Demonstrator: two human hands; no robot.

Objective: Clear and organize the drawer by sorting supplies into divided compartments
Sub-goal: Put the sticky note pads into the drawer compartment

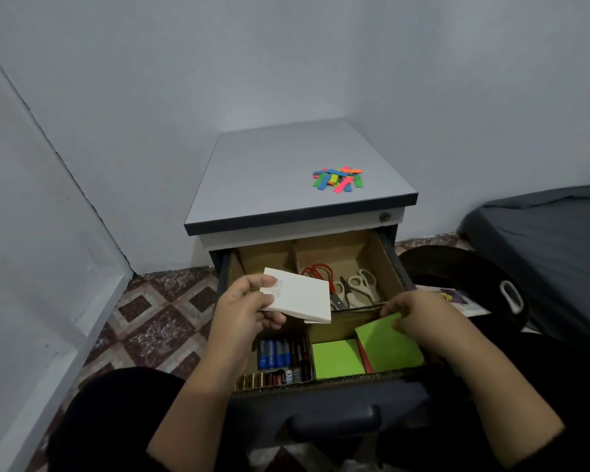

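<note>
While left fingers (266,282) pinch the white pad (302,299), right fingers (397,323) grip the green pad (389,345).

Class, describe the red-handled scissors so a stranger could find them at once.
Start at the open drawer under the grey cabinet top. In its far right cardboard compartment lie several scissors; the red-handled scissors sit leftmost, against the divider. The others beside them have pale handles.

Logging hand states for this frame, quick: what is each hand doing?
Left hand: grips a white notepad above the drawer.
Right hand: pinches a green sticky-note pad.
</note>
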